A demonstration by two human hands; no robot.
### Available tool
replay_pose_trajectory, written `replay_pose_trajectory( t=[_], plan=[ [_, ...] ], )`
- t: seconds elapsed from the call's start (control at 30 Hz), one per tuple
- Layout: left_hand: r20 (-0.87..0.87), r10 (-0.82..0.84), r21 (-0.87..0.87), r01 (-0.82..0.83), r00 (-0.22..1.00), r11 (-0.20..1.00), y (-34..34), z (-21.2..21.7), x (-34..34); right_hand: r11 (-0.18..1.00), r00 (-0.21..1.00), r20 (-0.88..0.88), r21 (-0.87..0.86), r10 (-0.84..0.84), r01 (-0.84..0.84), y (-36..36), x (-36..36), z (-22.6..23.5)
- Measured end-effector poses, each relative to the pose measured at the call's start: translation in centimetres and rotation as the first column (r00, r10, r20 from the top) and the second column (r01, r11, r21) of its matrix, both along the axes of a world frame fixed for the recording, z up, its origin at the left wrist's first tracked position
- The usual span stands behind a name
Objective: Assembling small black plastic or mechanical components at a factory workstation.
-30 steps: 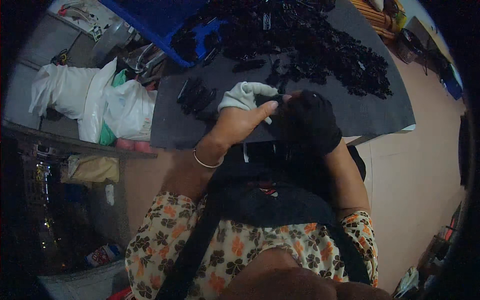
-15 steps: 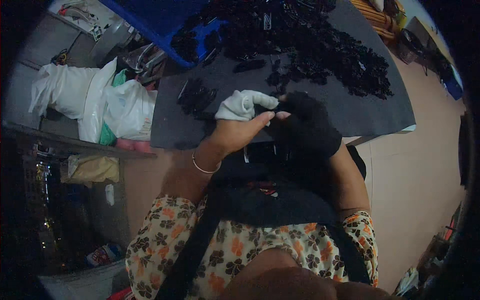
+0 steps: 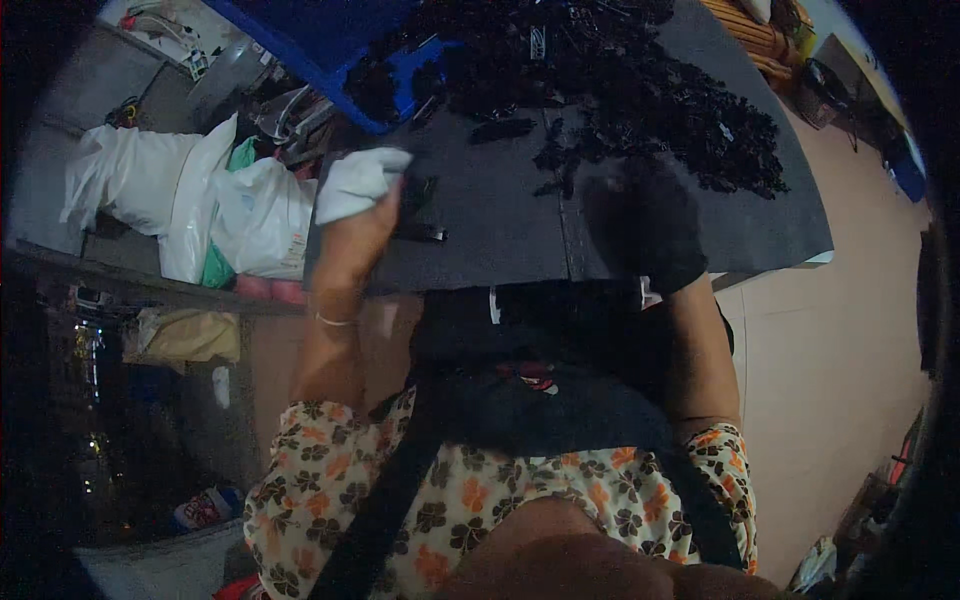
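My left hand (image 3: 362, 186), in a white glove with a bare thumb, is over the left side of the grey table, by a small group of dark pieces mostly hidden behind it. Beside its wrist lies a slim black piece (image 3: 422, 234) with a shiny end. My right hand (image 3: 645, 215), in a black glove, hovers at the near edge of a wide heap of small black parts (image 3: 690, 120). Motion blur and the dark glove hide its fingers. Whether either hand holds anything does not show.
A blue tray (image 3: 310, 50) stands at the far left of the grey table (image 3: 480, 220), with black parts spilling out of it. White plastic bags (image 3: 250, 215) sit on a shelf to the left. Orange-brown bundled rods (image 3: 755, 40) lie beyond the far right corner.
My hands were together at the table's near middle, working on something small and dark. They have parted: the left went left and away, the right moved slightly right toward the heap.
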State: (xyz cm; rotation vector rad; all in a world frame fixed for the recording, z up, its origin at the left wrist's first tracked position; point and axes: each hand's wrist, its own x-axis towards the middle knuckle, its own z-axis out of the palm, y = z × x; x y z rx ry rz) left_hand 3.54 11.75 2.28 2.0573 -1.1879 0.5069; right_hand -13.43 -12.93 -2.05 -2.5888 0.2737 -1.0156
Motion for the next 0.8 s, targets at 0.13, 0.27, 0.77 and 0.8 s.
replay_pose_trajectory(
  t=[0.13, 0.27, 0.77, 0.8],
  plan=[
    [0.278, 0.096, 0.402, -0.207, 0.956, 0.892, 0.9, -2.9, 3.1, 0.938, 0.963, 0.176, -0.245, -0.205, 0.245, -4.8, 0.9, -3.6],
    [0.291, 0.077, 0.410, -0.197, 0.954, 0.891, -0.5, -1.5, 2.0, 0.967, 0.987, -0.014, -0.203, -0.162, 0.156, -4.7, 1.1, -2.6],
    [0.225, -0.141, 0.277, 0.075, 0.964, 0.958, -9.8, -4.5, 2.4, 0.993, 0.999, 0.031, -0.110, -0.028, 0.032, -4.2, 0.4, -2.6],
    [0.225, -0.139, 0.277, 0.074, 0.964, 0.958, -9.6, -4.3, 1.7, 0.995, 0.990, 0.134, -0.094, 0.031, -0.018, -4.1, 0.3, -2.5]
  ],
)
